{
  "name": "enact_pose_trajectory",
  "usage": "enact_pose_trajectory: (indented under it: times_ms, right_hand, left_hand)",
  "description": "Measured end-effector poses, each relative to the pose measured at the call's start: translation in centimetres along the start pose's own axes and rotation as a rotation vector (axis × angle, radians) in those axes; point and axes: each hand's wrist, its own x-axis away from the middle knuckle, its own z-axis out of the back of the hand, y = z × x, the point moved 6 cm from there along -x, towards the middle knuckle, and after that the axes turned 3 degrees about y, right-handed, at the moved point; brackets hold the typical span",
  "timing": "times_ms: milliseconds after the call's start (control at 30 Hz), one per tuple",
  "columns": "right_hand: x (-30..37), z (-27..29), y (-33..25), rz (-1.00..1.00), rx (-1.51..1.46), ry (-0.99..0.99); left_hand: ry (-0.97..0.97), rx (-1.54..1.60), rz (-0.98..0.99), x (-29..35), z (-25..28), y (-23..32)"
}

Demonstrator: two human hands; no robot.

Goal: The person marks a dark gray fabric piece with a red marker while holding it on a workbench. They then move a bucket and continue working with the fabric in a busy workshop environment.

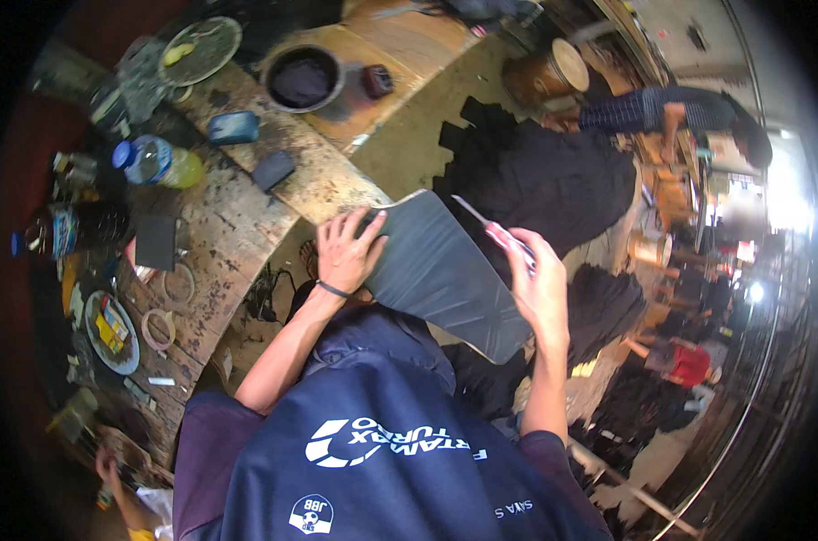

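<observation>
A flat, dark grey-black sheet piece (441, 275) with rounded corners extends over my lap, in front of the bench corner. My left hand (346, 252) lies on its left end, fingers spread and thumb stretched over the surface; a dark band circles that wrist. In my right hand (540, 279) is a slim knife (495, 231) with a red and white handle, its narrow blade pointing up and left. The fingers are closed round the handle, above the sheet's right side. The blade appears to be apart from the sheet. What supports the sheet underneath is hidden.
The stained wooden bench (238, 239) at left carries bottles (161, 164), a blue block (233, 128), a dark bowl (303, 79), tape rolls (158, 330) and a plate (125, 356). Black pieces (553, 180) are heaped beyond my right hand. Other people (689, 365) are at right.
</observation>
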Motion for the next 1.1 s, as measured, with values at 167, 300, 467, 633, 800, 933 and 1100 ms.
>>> enact_pose_trajectory:
  times_ms: [167, 300, 467, 633, 800, 933, 1100]
  right_hand:
    - [13.1, 7.1, 15.2, -0.574, -0.044, 0.069]
    - [24.4, 10.6, 20.5, -0.708, 0.196, 0.142]
    - [29.6, 8.4, 21.6, -0.72, 0.198, 0.164]
    - [29.5, 6.3, 20.8, -0.679, 0.114, 0.151]
    - [29.0, 6.6, 20.5, -0.649, 0.132, 0.166]
    - [28.9, 6.8, 20.5, -0.619, 0.136, 0.135]
    - [29.2, 6.4, 20.5, -0.609, 0.153, 0.113]
  left_hand:
    - [-0.167, -0.111, -0.021, 0.4, -0.1, 0.8]
    - [-0.249, -0.158, -0.03, 0.2, -1.9, 1.5]
    - [-0.296, -0.355, -0.095, 0.8, -4.1, 2.0]
    - [-0.287, -0.376, -0.125, 1.4, -4.4, 1.5]
    - [-0.345, -0.46, -0.038, 0.8, -4.3, 3.2]
    - [-0.601, 0.181, -0.392, 3.3, -8.0, 16.5]
    - [-0.885, 0.311, -0.945, 10.7, -16.4, 33.7]
